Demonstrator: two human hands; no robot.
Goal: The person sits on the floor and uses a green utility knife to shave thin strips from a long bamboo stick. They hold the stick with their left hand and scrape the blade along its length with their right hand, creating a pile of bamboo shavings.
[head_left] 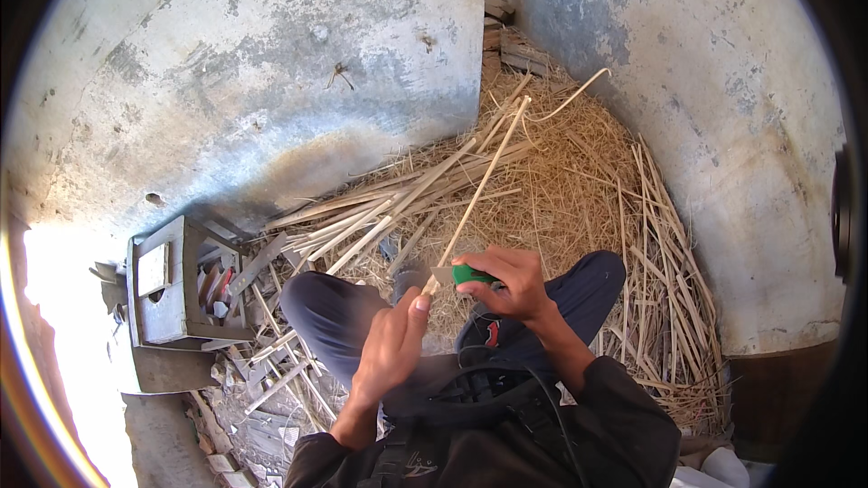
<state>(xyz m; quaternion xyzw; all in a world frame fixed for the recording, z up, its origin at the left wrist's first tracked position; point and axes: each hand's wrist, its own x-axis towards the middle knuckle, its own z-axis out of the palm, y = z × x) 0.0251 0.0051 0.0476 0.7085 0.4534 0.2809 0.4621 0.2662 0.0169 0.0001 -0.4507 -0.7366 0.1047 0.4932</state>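
My left hand (391,345) is closed in front of my body, its thumb and fingers pinching the near end of a long, pale wooden strip (481,186), which looks like split bamboo. From there the strip runs away from me over the straw. In my right hand (514,282) is a knife with a green handle (472,275), fingers wrapped around it. Its short blade (442,276) points left and lies against the strip just beyond my left fingertips. The exact contact of edge and strip is too small to make out.
Loose straw and shavings (570,163) cover the floor ahead. Pale strips (380,217) lie heaped at the left, with more thin strips (665,280) along the right wall. A wooden box (167,280) holding odds and ends stands at the left. My bent knees flank my hands.
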